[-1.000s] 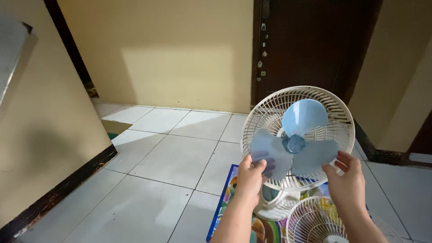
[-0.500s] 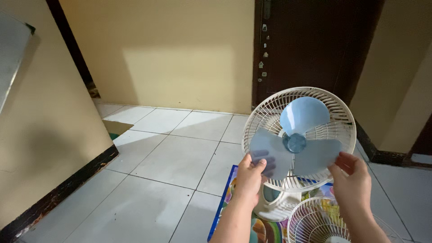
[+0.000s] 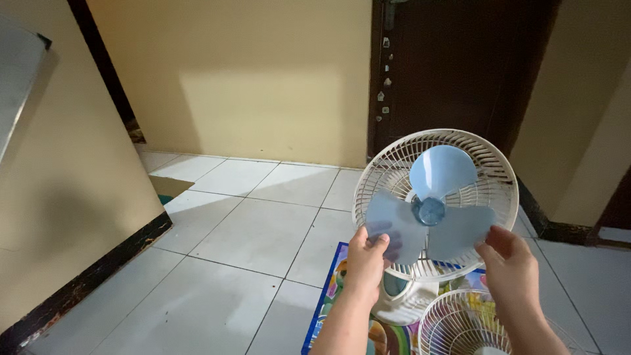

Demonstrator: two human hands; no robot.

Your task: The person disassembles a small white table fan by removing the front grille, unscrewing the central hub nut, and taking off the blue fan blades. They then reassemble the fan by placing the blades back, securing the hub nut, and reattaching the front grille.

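A small white fan (image 3: 402,299) stands on a colourful mat, its round rear grille (image 3: 480,151) facing me with no front cover. A pale blue three-blade propeller (image 3: 430,209) sits at the grille's centre. My left hand (image 3: 365,260) pinches the lower left blade between thumb and fingers. My right hand (image 3: 513,269) is at the tip of the lower right blade, fingers curled against it. The loose white front grille (image 3: 460,325) lies on the mat below my right wrist.
White floor tiles (image 3: 243,230) spread to the left. A dark wooden door (image 3: 453,66) stands behind the fan, between yellow walls. A wall with a dark skirting board (image 3: 85,279) runs along the left. The colourful mat (image 3: 332,296) lies under the fan.
The blades have turned slightly, and both hands shifted a little with them. The view moved a bit closer.
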